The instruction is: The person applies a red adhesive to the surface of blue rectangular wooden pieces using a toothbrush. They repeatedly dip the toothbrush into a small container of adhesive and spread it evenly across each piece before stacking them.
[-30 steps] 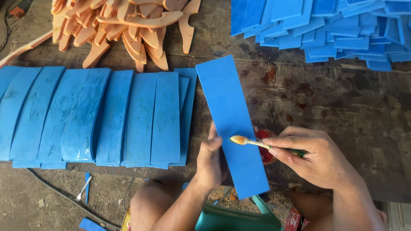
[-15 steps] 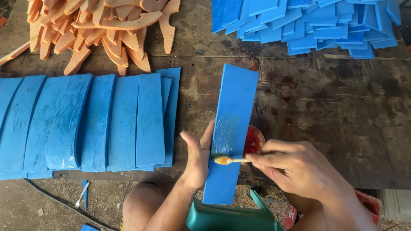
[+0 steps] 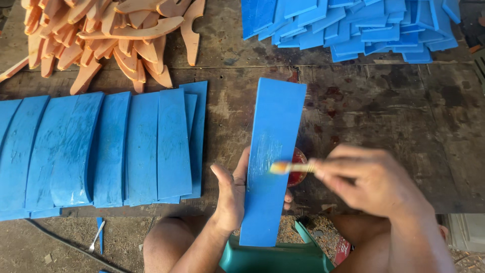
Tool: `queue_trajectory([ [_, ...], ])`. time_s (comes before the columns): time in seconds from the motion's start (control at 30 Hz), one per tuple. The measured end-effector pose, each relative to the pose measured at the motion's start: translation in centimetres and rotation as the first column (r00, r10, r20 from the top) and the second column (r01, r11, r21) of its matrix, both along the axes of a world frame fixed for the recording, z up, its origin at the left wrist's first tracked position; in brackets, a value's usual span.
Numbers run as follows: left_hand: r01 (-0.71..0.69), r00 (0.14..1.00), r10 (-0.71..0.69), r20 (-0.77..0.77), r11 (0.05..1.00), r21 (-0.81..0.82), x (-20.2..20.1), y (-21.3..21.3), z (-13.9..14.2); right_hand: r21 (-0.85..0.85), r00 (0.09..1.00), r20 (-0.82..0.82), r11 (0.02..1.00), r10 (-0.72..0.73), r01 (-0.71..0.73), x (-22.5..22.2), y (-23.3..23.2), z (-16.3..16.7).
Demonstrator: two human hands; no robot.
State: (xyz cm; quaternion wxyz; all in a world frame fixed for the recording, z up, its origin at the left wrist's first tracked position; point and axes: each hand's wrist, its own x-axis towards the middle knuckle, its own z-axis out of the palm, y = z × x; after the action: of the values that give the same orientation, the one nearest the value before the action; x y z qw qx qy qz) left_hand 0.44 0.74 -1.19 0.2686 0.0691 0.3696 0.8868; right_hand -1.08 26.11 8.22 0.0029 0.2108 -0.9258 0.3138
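Note:
My left hand [image 3: 230, 194] holds a long blue strip [image 3: 270, 151] by its lower left edge, with the strip lying lengthwise away from me over the dark wooden board [image 3: 384, 126]. A wet, shiny patch shows on the strip's middle. My right hand [image 3: 374, 182] grips a small brush [image 3: 288, 168], and its blurred yellowish tip touches the strip's right side. A small red pot [image 3: 298, 174] sits partly hidden behind the strip and the brush.
A row of overlapping blue strips [image 3: 101, 149] lies at the left. Orange cut-out pieces [image 3: 106, 38] are heaped at the back left, and a pile of blue pieces [image 3: 353, 25] at the back right. A green stool [image 3: 275, 255] stands between my knees. A small tool [image 3: 96, 236] lies on the ground.
The brush has swept across the strip toward its right side, leaving a wet sheen. The strip has shifted and tilted slightly while my left hand keeps hold of it.

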Motion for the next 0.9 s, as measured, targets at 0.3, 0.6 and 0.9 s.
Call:
queue_trajectory([
  [0.3,-0.11,0.994,0.109,0.018,0.994,0.004,-0.4,-0.5,0.8,0.046,0.993,0.016,0.992,0.115,-0.116,0.6,-0.2,0.3],
  [0.6,-0.055,0.998,0.056,-0.02,0.997,0.05,-0.2,0.0,1.1,-0.011,0.984,-0.083,0.987,0.159,-0.16,0.4,-0.6,0.9],
  [0.9,0.065,0.995,-0.061,-0.085,0.997,0.04,0.3,0.2,1.1,-0.132,0.845,-0.477,0.971,-0.24,0.201,0.2,1.5,0.6],
])
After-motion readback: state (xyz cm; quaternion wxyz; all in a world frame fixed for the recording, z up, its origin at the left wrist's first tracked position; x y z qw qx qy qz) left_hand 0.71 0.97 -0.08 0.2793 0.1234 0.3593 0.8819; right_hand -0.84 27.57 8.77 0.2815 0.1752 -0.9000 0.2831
